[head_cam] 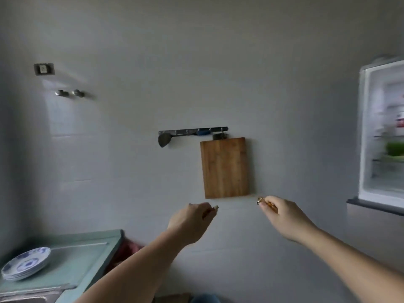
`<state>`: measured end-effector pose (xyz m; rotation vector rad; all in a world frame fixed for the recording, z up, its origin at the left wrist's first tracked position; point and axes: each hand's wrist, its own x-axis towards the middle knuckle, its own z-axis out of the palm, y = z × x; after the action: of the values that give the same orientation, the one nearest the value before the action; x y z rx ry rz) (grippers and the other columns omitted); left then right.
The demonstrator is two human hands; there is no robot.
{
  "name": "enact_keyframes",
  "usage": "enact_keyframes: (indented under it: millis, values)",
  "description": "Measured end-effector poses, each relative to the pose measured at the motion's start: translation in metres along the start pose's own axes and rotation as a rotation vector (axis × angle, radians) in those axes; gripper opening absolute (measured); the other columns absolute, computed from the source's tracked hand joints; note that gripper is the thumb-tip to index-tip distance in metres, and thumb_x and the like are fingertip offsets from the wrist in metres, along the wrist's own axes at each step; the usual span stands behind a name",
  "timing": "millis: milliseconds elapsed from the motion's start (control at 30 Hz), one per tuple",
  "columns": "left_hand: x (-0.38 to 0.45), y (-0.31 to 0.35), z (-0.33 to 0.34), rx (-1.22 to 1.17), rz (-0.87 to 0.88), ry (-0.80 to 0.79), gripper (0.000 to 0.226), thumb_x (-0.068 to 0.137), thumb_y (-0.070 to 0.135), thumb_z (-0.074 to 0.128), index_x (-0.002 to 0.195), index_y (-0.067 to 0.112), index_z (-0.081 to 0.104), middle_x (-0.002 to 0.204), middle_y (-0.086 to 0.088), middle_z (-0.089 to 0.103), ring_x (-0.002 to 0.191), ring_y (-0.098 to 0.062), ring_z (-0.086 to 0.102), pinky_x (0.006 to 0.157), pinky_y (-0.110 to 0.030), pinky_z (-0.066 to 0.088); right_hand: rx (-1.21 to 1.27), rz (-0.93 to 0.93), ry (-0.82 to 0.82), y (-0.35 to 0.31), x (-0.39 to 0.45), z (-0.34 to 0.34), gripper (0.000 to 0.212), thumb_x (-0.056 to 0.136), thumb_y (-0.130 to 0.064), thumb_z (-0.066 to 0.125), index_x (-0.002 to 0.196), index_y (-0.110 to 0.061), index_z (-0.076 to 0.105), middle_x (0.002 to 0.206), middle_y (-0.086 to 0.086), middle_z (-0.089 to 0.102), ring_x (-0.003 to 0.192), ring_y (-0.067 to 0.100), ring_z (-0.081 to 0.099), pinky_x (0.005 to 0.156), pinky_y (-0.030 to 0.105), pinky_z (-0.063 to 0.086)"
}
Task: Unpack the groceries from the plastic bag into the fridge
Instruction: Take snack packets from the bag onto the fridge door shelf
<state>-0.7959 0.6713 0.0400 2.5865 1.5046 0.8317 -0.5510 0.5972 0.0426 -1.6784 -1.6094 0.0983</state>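
Both forearms reach up toward the tiled wall; the left hand (pixel 192 221) pinches a small pale item (pixel 216 207), the right hand (pixel 284 217) grips a small golden-orange item (pixel 265 202), neither identifiable. Far right, the fridge (pixel 367 136) stands open, greens (pixel 394 148) on a shelf. A wooden cutting board (pixel 225 167) hangs from a hook rail (pixel 192 130). Blue-patterned plates (pixel 26 264) sit stacked on the green counter (pixel 87 254) lower left
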Motion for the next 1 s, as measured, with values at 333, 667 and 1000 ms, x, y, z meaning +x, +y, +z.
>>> enact_keyframes:
  millis: [333,667,1000]
  values:
    - [0.149,0.114,0.082,-0.168,0.449,-0.067,0.040,0.097,0.054,0.036,0.076,0.022,0.048,0.067,0.004,0.056,0.065,-0.023,0.054,0.049,-0.027,0.031,-0.223,0.245,0.274,0.091,0.006,-0.075,0.031,0.097,-0.038,0.047,0.071,-0.020,0.050,0.061,0.003,0.050,0.056,0.016,0.042,0.055,0.031,0.032]
    - [0.238,0.185,0.160,-0.528,0.802,-0.217,0.039,0.097,0.053,0.039,0.066,0.031,0.044,0.055,0.005,0.048,0.057,-0.019,0.046,0.052,-0.028,0.035,-0.523,0.541,0.500,0.105,0.011,-0.093,0.024,0.093,-0.038,0.047,0.080,-0.019,0.053,0.066,0.003,0.060,0.061,0.023,0.056,0.053,0.033,0.037]
    - [0.227,0.288,0.207,-0.696,1.004,-0.378,0.035,0.096,0.052,0.042,0.079,0.024,0.052,0.065,0.003,0.053,0.065,-0.019,0.050,0.067,-0.036,0.048,-0.573,0.648,0.598,0.158,-0.029,-0.148,0.021,0.096,-0.040,0.045,0.083,-0.028,0.056,0.070,-0.004,0.060,0.067,0.014,0.056,0.066,0.034,0.046]
